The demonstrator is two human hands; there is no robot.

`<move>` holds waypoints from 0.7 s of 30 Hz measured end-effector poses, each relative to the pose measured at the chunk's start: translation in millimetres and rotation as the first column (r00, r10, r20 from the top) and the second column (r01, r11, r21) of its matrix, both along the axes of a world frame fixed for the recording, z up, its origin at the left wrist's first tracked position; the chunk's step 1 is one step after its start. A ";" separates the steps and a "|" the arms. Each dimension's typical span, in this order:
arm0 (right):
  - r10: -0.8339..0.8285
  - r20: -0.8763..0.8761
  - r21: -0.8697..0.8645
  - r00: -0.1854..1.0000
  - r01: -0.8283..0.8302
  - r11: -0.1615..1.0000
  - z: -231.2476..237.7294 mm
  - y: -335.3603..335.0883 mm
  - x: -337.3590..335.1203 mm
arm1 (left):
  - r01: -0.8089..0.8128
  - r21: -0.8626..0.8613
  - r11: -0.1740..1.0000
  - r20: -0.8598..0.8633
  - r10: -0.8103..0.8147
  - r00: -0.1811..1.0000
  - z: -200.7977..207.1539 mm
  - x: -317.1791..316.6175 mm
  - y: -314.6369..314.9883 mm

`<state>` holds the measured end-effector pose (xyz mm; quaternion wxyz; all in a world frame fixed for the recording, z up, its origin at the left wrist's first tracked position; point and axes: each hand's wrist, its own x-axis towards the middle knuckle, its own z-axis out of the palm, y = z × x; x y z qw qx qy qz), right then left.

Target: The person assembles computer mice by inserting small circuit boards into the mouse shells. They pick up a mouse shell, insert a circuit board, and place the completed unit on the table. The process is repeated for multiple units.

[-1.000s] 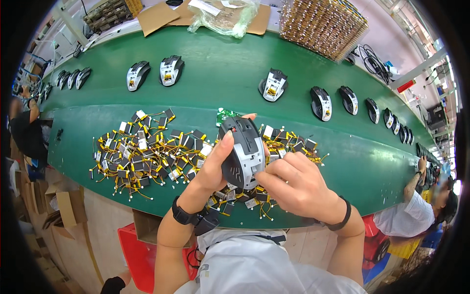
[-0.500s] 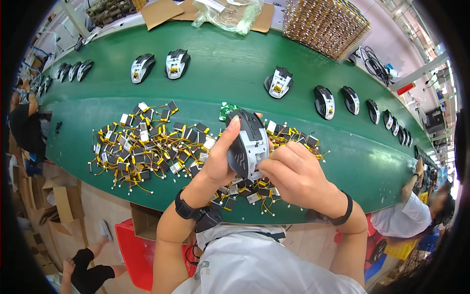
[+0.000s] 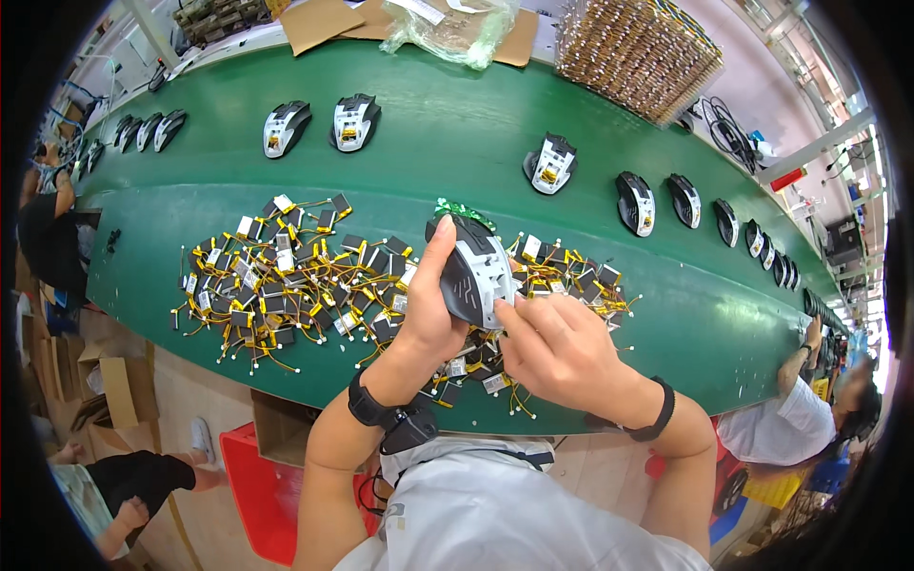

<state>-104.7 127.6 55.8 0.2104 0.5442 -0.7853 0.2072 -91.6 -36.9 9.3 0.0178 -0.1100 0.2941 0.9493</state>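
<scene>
A black and grey computer mouse (image 3: 490,271), its inner white part exposed, is held above the green bench by my left hand (image 3: 430,309). The thumb lies along its dark side; the other fingers are mostly hidden behind it. At the mouse's near end, my right hand (image 3: 557,347) has its thumb and fingers pinched together against the opening. Whatever may be between those fingertips is too small or covered to make out. Below and around both hands spreads a pile of small battery packs (image 3: 276,285) with thin wires and white connectors. Green circuit boards (image 3: 465,211) show just behind the mouse.
Along the far green belt (image 3: 447,124) stand several similar mice, one being a white and black mouse (image 3: 550,164). A stacked brown bundle (image 3: 638,57) and cardboard (image 3: 324,24) lie at the back. One co-worker (image 3: 785,419) sits at right; a red bin (image 3: 257,495) stands below the bench.
The mouse has tilted and its near end has risen slightly, still in my left hand. My right hand has shifted a little left along with it. At lower left another person has moved.
</scene>
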 end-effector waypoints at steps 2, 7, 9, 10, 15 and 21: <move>-0.001 -0.004 -0.020 1.000 0.001 1.000 -2.7 -1.3 1.6 | 0.018 -0.006 1.000 -0.039 -0.018 0.999 1.8 2.6 -1.3; 0.040 0.132 -0.089 0.990 -0.028 0.996 -4.6 -1.3 -5.2 | 0.002 -0.086 0.996 -0.091 -0.010 0.996 1.8 8.7 -0.7; 0.030 0.218 -0.108 0.976 -0.006 0.994 -3.6 1.0 -2.8 | 0.012 -0.072 0.997 -0.180 -0.025 0.983 3.5 8.6 -2.8; 0.029 0.259 -0.117 0.965 0.001 0.993 -2.8 2.6 -1.0 | 0.023 -0.035 0.999 -0.252 -0.031 0.967 8.7 8.7 -4.9; 0.198 0.949 -0.275 0.246 0.336 0.901 -6.3 8.0 17.8 | -0.096 -0.146 0.985 -0.484 0.014 0.875 11.0 5.8 -10.0; 0.387 0.893 -0.338 -0.231 0.225 0.914 -13.9 -1.5 15.3 | -0.077 -0.263 0.962 -0.507 -0.070 0.859 12.9 11.3 -7.5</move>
